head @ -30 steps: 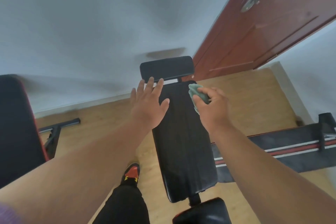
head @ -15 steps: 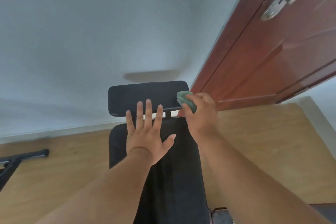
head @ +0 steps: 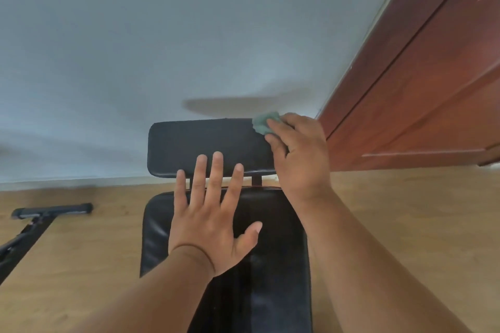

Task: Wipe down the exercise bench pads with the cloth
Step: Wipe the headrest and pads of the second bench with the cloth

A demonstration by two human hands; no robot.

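Note:
A black exercise bench runs away from me, with a long back pad point(head: 273, 246) and a small head pad point(head: 189, 143) beyond it near the wall. My right hand point(head: 300, 154) is closed on a crumpled green cloth point(head: 263, 121) and presses it on the head pad's far right corner. My left hand point(head: 213, 219) lies flat with fingers spread on the top of the long pad, its fingertips reaching over the gap to the head pad. A metal post point(head: 257, 179) joins the two pads.
A pale wall point(head: 162, 35) stands right behind the head pad. A reddish-brown door point(head: 422, 94) is at the right. Wooden floor point(head: 405, 211) lies on both sides of the bench. A black metal frame foot point(head: 51, 211) rests on the floor at the left.
The view has closed in on the head pad. My right hand carried the cloth from the long pad's upper edge up to the head pad's right corner. My left hand settled flat on the long pad.

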